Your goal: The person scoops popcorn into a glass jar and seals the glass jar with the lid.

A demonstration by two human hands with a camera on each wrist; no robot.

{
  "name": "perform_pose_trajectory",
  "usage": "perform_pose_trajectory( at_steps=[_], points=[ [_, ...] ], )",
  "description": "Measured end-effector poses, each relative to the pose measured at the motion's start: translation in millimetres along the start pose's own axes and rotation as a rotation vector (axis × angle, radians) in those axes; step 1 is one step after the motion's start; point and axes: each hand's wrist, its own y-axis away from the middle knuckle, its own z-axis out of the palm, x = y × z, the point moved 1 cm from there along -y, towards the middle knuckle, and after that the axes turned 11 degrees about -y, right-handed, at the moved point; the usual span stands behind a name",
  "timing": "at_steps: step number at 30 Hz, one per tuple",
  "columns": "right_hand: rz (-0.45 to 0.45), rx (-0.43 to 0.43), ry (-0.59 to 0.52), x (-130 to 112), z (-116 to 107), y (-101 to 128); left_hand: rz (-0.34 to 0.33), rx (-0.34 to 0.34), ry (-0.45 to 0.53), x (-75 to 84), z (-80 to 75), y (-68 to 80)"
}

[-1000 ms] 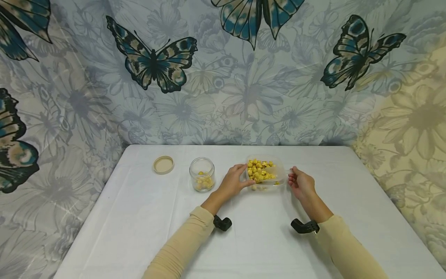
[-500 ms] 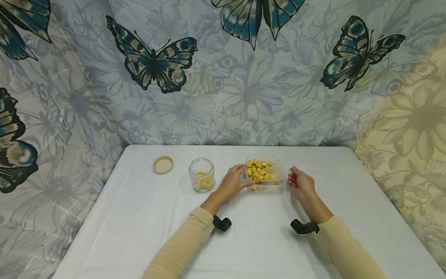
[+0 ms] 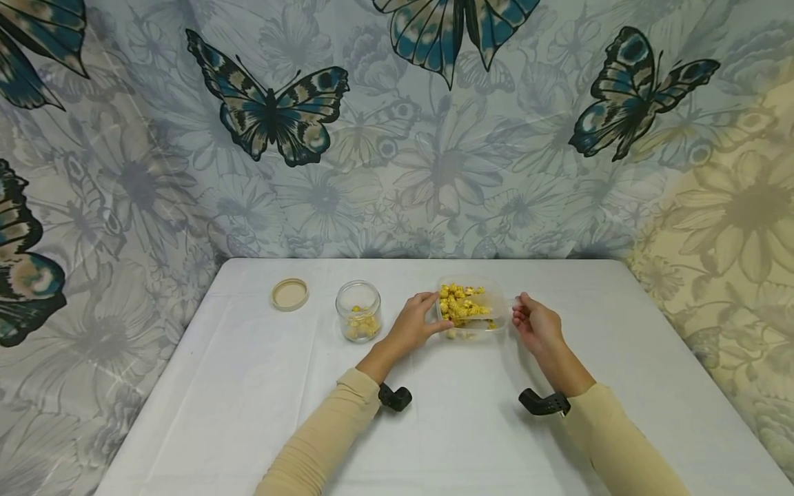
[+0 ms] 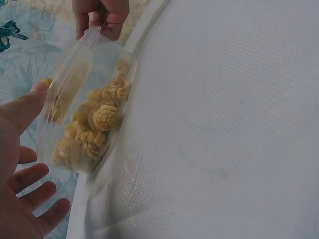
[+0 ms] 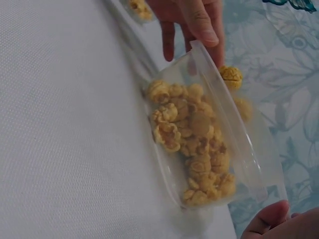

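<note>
Head view: both hands (image 3: 414, 322) grip the tilted popcorn tub (image 3: 471, 306).

White-clothed tabletop (image 3: 248, 386) carries 1 beige lid (image 3: 289, 294), 1 glass jar (image 3: 358, 311), 1 clear popcorn tub (image 3: 473, 307).

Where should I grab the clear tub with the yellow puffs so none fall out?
Probably by the rim at its two short ends, one hand from each side. The tub is shallow, thin-walled plastic with no lid, so level support at both ends should keep the puffs in. The left hand already holds the left end, and the right hand is at the right end.
</note>
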Motion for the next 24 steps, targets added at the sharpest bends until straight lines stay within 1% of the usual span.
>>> perform_pose_trajectory(
  at_steps=[4,10,17,21,24],
  points=[
    [0.004,-0.013,-0.015,-2,1,1,0.001,-0.005,0.010,-0.9,0.6,-0.7],
    [0.010,-0.025,-0.046,-6,3,3,-0.002,-0.001,-0.003,-1.5,-1.1,-0.9],
    [0.021,-0.079,-0.068,-8,6,3,-0.014,-0.022,-0.013,3.0,-10.0,0.7],
    [0.007,-0.077,-0.057,-8,9,4,0.000,-0.029,-0.031,5.7,-16.4,1.2],
    [-0.005,-0.075,-0.043,-7,12,4,0.016,-0.052,-0.047,6.9,-21.6,1.9]
  ],
)
